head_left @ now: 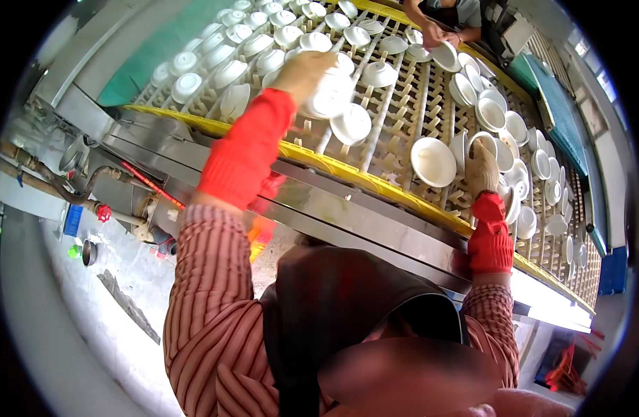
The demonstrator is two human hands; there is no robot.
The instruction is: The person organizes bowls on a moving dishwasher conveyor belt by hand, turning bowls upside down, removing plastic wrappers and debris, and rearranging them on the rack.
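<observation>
My left hand [305,75], in a pale work glove with a red cuff, is at a white bowl [326,99] over the peg rack [392,149]. Its fingers curl at the bowl's far side and are partly hidden. Another white bowl [350,125] sits upside down just right of it. On the right side, my right hand [482,167], also gloved, closes on the rim of a white bowl [480,141] among upright and tilted bowls. A wide bowl [433,162] stands to its left, with its inside facing up.
Many upside-down bowls [229,73] cover the rack's left part. A yellow edge [375,182] and a metal ledge [347,215] run along the near side. Across the rack, another person's hands [441,35] hold a bowl [445,57]. Pipes with a red valve [103,213] are at left.
</observation>
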